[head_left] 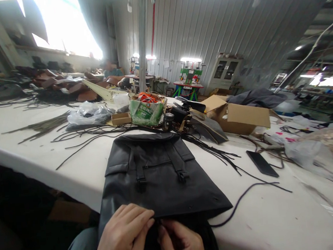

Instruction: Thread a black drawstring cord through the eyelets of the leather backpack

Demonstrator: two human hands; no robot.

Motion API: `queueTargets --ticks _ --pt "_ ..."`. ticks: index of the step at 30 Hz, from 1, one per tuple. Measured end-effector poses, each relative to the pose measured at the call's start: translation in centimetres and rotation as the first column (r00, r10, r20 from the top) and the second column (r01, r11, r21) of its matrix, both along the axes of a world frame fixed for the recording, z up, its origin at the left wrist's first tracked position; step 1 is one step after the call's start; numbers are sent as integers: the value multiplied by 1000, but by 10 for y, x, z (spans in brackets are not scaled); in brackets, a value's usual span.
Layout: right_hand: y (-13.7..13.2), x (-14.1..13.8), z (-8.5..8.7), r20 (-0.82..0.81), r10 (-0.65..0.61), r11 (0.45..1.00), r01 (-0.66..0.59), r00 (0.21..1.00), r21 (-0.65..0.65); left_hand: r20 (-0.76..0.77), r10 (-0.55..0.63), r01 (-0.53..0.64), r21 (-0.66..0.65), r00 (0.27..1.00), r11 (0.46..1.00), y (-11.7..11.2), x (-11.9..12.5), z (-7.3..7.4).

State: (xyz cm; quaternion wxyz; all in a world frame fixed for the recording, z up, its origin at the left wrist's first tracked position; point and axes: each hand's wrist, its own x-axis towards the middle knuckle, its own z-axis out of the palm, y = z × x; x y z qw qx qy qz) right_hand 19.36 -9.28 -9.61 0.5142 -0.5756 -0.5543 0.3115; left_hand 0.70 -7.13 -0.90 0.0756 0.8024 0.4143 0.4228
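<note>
A black leather-look backpack point(161, 193) lies on the white table, its near edge hanging toward my lap. Two buckled straps and a short zipper show on its face, and small holes sit near its right edge. My left hand point(125, 233) is closed on the near edge of the bag, thumb and fingers pinching it. Just right of it, my right hand point(181, 242) pinches something small and dark beneath that edge; I cannot make out what it is. A black cord point(240, 204) runs out from under the bag's right corner.
Behind the bag stand a green bag-like container point(148, 113) with orange contents and a small dark jar point(168, 121). An open cardboard box point(247, 116) is at the back right, a phone point(262, 163) nearer. Loose black cords point(215, 150) and plastic bags point(88, 114) lie about the white table point(280, 224).
</note>
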Motion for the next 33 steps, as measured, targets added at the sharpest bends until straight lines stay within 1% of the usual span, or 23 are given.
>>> queueTargets --ticks 5,9,13,18,24,29,33 --pt "-3 2 13 -6 19 998 -20 1000 -56 81 57 -50 -87 995 995 3 3 -2" --pt "-3 0 23 -21 47 996 -48 999 -71 120 60 -47 -105 991 993 4 2 -4" --pt "-2 -5 36 -54 38 993 -44 998 -111 124 57 -41 -129 991 991 2 1 -6" --pt "1 -8 49 -74 26 988 -37 997 -150 117 32 -20 -101 993 995 0 1 -5" --pt "4 -10 52 -184 -8 985 -24 983 -173 114 29 -26 -28 993 999 -3 4 -2" --pt "3 -10 50 -225 -31 985 -9 974 -175 123 39 -35 -36 992 999 -3 4 -2" --pt "4 -12 48 -244 -15 978 -36 970 -205 120 37 -34 -30 992 999 -3 5 -3"
